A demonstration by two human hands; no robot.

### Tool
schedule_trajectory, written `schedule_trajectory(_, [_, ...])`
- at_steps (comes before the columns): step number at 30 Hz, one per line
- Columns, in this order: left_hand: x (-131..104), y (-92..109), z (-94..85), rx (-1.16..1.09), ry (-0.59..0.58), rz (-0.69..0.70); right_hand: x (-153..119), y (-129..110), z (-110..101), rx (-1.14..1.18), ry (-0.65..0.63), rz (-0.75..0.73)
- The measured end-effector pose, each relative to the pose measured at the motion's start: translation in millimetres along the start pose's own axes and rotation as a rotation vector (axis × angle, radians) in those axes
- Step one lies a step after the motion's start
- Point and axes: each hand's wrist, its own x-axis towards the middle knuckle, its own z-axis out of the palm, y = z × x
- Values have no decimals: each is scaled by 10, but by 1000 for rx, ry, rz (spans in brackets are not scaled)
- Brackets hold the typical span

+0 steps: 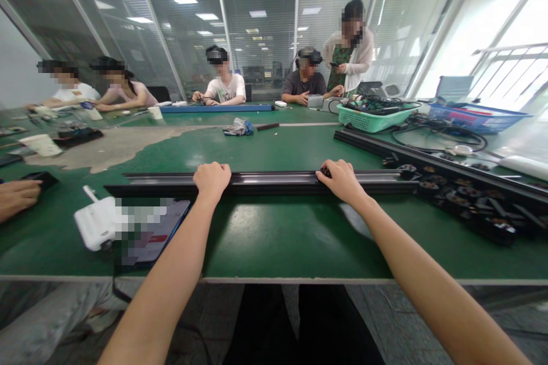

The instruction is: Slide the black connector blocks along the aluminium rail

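Observation:
A long black metal rail (274, 180) with a shiny channel lies crosswise on the green table (265, 239) in front of me. My left hand (212, 181) is closed around the rail left of its middle, knuckles up. Farther right, my right hand (345, 181) has its thumb and fingers closed on a small black part (326, 172) at the rail's channel. Whether that part sits in the channel or just above it, I cannot tell. The undersides of both hands are hidden.
Left of me lie a white device (96, 225), a tablet-like screen (158, 234) and a co-worker's hand (19, 199). Another black rail (363, 144) and a pile of black parts (466, 197) lie right. Beyond are a green basket (363, 120), blue basket (483, 120) and several people.

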Motion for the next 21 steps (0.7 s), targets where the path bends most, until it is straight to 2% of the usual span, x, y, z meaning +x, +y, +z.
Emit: schedule_trajectory(21, [0,-9,41,8,34,9,-6,36,-49,-51,-20,14])
